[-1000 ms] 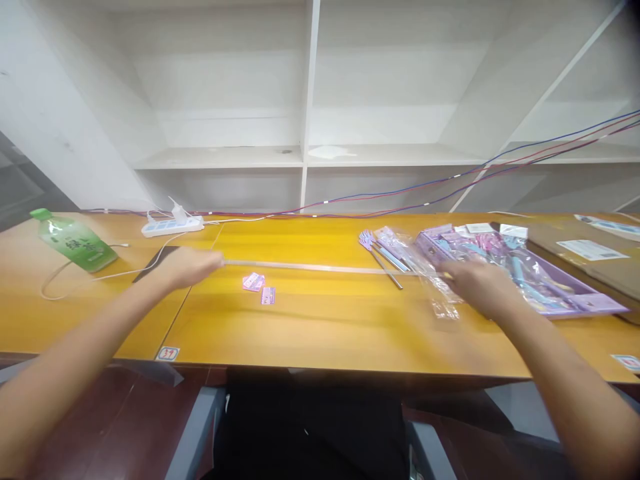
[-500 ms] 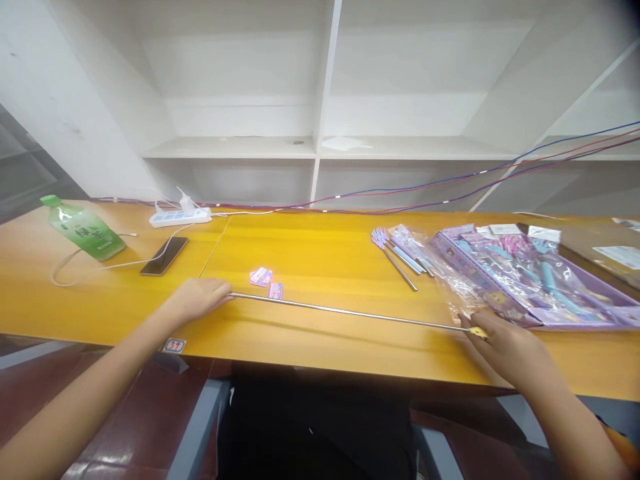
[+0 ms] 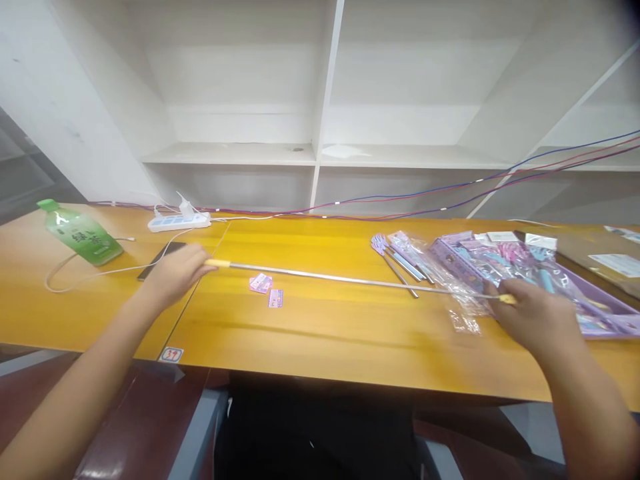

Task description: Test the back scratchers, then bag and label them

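Note:
A long thin metal rod with yellow ends is stretched across the view above the yellow table. My left hand is closed on its left yellow end. At the right, my right hand grips the other end, where a yellow tip pokes out. Below the rod lie small pink and purple cards. Several metal rods, one with a purple claw-shaped head, rest on the table beyond it, beside clear plastic wrappers.
A purple box of wrapped items stands at the right, near brown cardboard. On the left are a green bottle, a phone partly behind my left hand, a power strip and a white cable. White shelves rise behind.
Both hands have risen and moved apart, lifting the rod. A yellow section now shows beside my left hand. The view has shifted slightly.

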Available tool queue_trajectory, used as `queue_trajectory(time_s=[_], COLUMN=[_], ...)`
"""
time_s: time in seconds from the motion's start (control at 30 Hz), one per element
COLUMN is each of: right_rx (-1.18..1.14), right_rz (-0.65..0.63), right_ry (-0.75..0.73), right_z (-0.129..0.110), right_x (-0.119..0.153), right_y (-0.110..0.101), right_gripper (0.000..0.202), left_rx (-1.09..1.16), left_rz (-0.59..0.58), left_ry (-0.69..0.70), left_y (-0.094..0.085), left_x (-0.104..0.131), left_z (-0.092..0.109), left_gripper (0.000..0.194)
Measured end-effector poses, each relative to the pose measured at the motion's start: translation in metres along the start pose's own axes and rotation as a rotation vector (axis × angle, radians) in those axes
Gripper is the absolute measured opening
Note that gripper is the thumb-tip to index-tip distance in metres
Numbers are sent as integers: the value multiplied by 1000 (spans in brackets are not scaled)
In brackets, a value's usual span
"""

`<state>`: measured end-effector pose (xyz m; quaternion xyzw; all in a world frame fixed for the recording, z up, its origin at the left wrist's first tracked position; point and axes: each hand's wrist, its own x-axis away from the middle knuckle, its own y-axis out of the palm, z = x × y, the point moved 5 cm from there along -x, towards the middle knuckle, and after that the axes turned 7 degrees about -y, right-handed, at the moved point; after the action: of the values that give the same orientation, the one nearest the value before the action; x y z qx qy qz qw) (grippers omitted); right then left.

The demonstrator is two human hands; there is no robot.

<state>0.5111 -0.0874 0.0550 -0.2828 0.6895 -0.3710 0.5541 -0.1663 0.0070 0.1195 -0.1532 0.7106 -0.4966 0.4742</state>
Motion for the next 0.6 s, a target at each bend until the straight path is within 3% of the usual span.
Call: queue_trajectory(time_s=[0.1,0.17,0.23,0.27,0.3,0.37,0.4,0.47,0.53,0.6], right_rx=[-54,-66,-93,-116,-153,-253,-331,-383,-433,-579], right_rz=[112,252,341,365,364,337,231,141,45,-104], right_ry=[92,174,221,215,180,25,-114,-244,-356,-421], right_z=[-9,-16,-36,-54,-78,-145,-185,-249,-290,-305], right_x=[-38,-63,-81,-86,-89,-84,-77,-56,-36,-22], right_y=[-21,-40,-53,-55,-54,-39,-22,15,58,99], right_gripper=[36,34,34,33,30,20,17,18,17,13], left_rx=[-51,-72,-76,-69,-53,2,27,57,112,153], left_rz=[245,292,282,260,213,61,-17,-126,-227,-250], left_ry=[-65,-100,-99,-86,-67,-26,-15,-92,-106,-104], left_y=[-39,-54,-53,-44,-29,19,48,102,145,165], left_x=[-32,-55,-77,-86,-93,-100,-99,-92,-79,-69], left_z=[-13,-17,-6,7,26,75,100,137,153,148], left_gripper=[37,38,44,47,50,54,57,61,55,50])
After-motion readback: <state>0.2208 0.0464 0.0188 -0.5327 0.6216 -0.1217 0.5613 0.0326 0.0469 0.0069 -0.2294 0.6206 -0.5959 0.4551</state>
